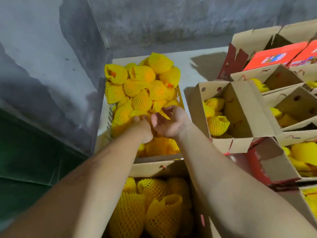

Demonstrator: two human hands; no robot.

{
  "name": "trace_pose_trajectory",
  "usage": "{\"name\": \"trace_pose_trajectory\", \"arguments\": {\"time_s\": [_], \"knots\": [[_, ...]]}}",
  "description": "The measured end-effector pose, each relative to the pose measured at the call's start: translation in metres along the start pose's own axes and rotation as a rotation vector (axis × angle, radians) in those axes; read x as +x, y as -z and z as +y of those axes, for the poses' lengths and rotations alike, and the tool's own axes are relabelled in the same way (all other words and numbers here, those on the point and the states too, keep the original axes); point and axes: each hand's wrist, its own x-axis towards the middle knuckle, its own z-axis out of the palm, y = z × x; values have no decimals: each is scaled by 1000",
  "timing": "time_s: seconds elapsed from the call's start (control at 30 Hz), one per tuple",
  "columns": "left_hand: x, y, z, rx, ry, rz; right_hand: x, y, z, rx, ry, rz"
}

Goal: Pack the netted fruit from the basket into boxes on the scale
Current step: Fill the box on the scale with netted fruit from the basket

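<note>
A plastic basket in the middle holds a heap of fruit in yellow foam nets. Both my hands are over its near half. My left hand shows its back, and its fingers dip down among the fruit, so their grip is hidden. My right hand is turned palm up with fingers spread, and the tip of one net lies across the palm. Directly below my arms an open cardboard box has several netted fruit in it. No scale is visible.
Several open cardboard boxes with netted fruit stand in rows to the right, close against the basket. Red printed cartons lie at the back right. A grey concrete wall closes the left and the back.
</note>
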Motion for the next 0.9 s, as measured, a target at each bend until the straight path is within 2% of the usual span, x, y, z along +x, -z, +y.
{"name": "trace_pose_trajectory", "arguments": {"time_s": [0.07, 0.13, 0.23, 0.33, 0.43, 0.6, 0.7, 0.77, 0.9], "knots": [[2, -1, 2, -3, 72, -4, 12, -2, -1, -18, -8, 35], [1, -3, 3, -3, 121, -19, 20, -1, 4, -40, 3, 141], [-1, -6, 3, 22, 163, -38, 28, -3, 18, -21, 73, 228], [-5, -9, -1, 1, 154, -2, 30, 4, 20, 51, 85, 146], [-4, -13, -10, -84, 139, 34, 31, 19, 16, 162, 19, 61], [-1, -17, -14, -226, 212, 49, 41, 30, 22, 81, 3, 43], [0, -19, -13, -120, 168, 50, 51, 30, 23, -19, 44, 81], [3, -20, -14, -81, 212, 12, 57, 26, 24, -193, 60, 144], [11, -20, -18, -238, 254, -41, 63, 21, 22, -520, 28, 324]]}}
